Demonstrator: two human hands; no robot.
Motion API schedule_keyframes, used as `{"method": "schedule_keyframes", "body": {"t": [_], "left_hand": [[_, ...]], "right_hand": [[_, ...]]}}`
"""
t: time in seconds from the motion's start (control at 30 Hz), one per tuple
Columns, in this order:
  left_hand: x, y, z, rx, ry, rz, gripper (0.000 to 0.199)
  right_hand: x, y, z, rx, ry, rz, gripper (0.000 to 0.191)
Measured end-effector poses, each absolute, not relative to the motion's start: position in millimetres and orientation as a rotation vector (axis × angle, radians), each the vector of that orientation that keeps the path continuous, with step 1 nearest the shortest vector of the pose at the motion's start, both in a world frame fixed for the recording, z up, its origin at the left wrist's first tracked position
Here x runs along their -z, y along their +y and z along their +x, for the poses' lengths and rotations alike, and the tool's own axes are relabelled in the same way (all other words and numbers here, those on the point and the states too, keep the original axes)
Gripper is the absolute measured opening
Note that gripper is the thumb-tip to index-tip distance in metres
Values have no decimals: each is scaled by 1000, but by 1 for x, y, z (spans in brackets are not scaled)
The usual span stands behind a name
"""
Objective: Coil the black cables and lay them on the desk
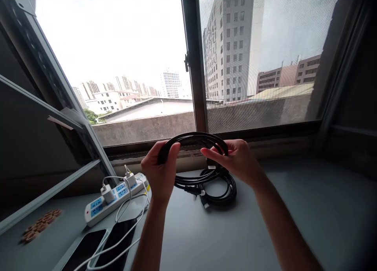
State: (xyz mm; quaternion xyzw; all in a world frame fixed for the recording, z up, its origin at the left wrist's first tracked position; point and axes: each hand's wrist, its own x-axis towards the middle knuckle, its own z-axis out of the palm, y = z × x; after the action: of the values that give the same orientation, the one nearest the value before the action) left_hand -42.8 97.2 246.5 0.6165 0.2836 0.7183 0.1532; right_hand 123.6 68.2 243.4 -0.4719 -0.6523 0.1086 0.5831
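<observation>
A coiled black cable [194,135] is held up between my two hands above the table. My left hand [161,165] wraps round the left side of the loop, thumb pointing up. On the loop's right side, my right hand [235,159] grips the coil, its thumb stretched toward the middle. Connector ends [194,190] hang at the bottom of the held loop. Behind and below it, a second black cable coil [228,196] lies on the table, with a plug [205,202] at its near side. The held coil partly hides the second one.
At left, a white power strip [118,198] carries two chargers with white cords. Two phones [88,247] lie in front of it, crossed by the cords. Brown ring-shaped pieces [41,226] sit farther left, near a metal shelf frame [97,145]. A window [193,66] stands behind the table [265,208].
</observation>
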Motion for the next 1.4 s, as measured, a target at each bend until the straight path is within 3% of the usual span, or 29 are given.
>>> {"method": "schedule_keyframes", "body": {"t": [0.13,0.23,0.43,0.53,0.63,1.17,1.4], "left_hand": [[-239,104,-47,-2219,785,1783,9],[-234,115,-49,-2158,837,1813,8],[-233,133,-44,-1824,1071,1823,40],[-232,137,-43,-1618,1134,1707,46],[-227,142,-43,-1513,1211,1676,47],[-185,170,-17,-1000,1088,1652,21],[-158,171,-5,-684,1313,1938,41]], "right_hand": [[-247,63,123,-604,-1576,-916,43],[-248,60,121,-643,-1661,-934,43],[-236,75,112,74,-1519,-1406,17],[-229,90,112,321,-1560,-1359,45],[-222,100,114,465,-1681,-1377,42],[-199,123,156,90,-1880,-1608,42],[-153,144,183,-6,-1822,-1791,43]]}}
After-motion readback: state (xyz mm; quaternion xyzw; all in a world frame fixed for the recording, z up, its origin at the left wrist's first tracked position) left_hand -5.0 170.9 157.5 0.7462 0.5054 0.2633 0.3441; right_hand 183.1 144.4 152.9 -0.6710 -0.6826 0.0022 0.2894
